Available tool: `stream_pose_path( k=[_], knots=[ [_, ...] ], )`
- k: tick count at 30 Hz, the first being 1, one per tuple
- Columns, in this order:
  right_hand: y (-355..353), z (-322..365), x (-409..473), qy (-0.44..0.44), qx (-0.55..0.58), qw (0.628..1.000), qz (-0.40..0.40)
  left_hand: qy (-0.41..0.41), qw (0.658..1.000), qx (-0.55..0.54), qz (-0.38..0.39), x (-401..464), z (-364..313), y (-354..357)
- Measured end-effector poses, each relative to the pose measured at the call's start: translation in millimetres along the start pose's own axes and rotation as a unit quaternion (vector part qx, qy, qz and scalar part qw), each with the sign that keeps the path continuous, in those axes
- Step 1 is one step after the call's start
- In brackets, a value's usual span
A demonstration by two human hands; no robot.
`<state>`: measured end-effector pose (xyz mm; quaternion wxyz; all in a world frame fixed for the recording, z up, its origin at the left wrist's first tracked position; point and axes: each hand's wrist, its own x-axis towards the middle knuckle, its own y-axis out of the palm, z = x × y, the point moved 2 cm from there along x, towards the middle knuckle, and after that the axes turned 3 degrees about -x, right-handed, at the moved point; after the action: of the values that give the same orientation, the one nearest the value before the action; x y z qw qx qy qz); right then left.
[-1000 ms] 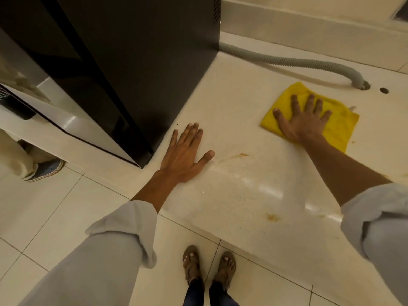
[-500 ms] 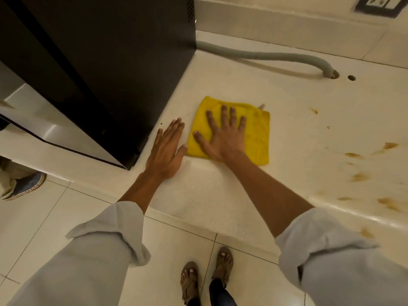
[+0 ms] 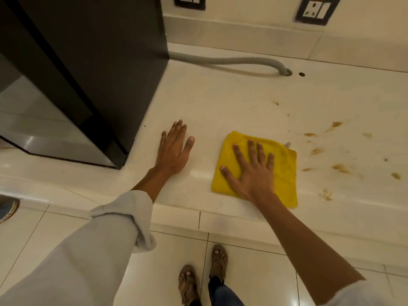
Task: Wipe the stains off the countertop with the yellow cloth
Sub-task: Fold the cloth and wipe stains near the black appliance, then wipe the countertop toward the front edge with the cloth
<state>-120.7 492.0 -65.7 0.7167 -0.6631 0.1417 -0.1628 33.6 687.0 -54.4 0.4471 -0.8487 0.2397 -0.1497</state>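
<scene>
Pressing flat on the yellow cloth (image 3: 284, 173), the right hand (image 3: 254, 173) has its fingers spread wide and its palm down, gripping nothing; the cloth lies folded near the front edge of the countertop (image 3: 220, 102). The left hand (image 3: 174, 151) rests open on the bare counter to the left, fingers close together, between the cloth and the black appliance (image 3: 99, 62). The brown stains (image 3: 341, 167) sit to the right of the cloth, scattered from the near edge toward the far side, all untouched. The main risk is that a flat palm may slide over the fabric rather than drag it, bunching the cloth and leaving streaks. A soiled fold could also smear the marks wider. The near corner of the cloth lies close to the counter lip, so a careless sweep might pull it off the edge
</scene>
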Motion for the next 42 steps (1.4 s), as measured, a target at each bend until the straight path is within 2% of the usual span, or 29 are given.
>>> stream_pose_path(
  k=[4, 9, 13, 19, 21, 24, 28, 31, 33, 36, 42],
  knots=[
    [-7.1, -60.8, -0.4, 0.081, -0.013, 0.997, -0.002, 0.03, 0.999, 0.006, 0.02, 26.5, -25.1, 10.0],
    [-10.1, -104.2, 36.3, 0.142, -0.005, 0.99, -0.008, 0.017, 0.998, 0.043, 0.032, 58.6, -3.9, 8.3],
    [-12.1, -129.7, 85.9, 0.164, -0.002, 0.986, -0.005, -0.001, 0.997, 0.069, 0.037, 73.3, 16.8, 7.2],
    [-17.2, -142.2, 171.5, 0.155, 0.004, 0.988, 0.015, 0.007, 0.999, 0.044, 0.01, 74.3, 19.3, 9.9],
    [-16.1, -129.6, 195.7, 0.143, 0.004, 0.99, 0.021, -0.001, 1.0, 0.016, 0.007, 76.0, 17.4, 7.7],
    [-10.5, -83.8, 216.7, 0.093, 0.003, 0.995, 0.026, -0.047, 0.994, -0.097, 0.015, 76.5, 15.8, 1.8],
    [-3.1, 7.1, 206.5, -0.001, 0.0, 0.999, 0.034, -0.123, 0.954, -0.275, 0.01, 77.7, 18.1, -14.7],
    [2.3, 75.4, 172.7, -0.054, 0.007, 0.998, 0.038, -0.145, 0.926, -0.347, -0.008, 83.3, 18.8, -30.2],
    [6.7, 113.6, 140.7, -0.08, 0.02, 0.996, 0.034, -0.137, 0.932, -0.335, -0.002, 83.6, 16.6, -36.6],
    [11.4, 151.3, 92.5, -0.105, 0.018, 0.994, 0.038, -0.1, 0.96, -0.261, 0.022, 71.2, 8.2, -36.8],
    [6.7, 151.3, 16.5, -0.096, 0.038, 0.994, 0.035, -0.059, 0.974, -0.208, 0.062, 40.4, -9.5, -25.5]
  ],
)
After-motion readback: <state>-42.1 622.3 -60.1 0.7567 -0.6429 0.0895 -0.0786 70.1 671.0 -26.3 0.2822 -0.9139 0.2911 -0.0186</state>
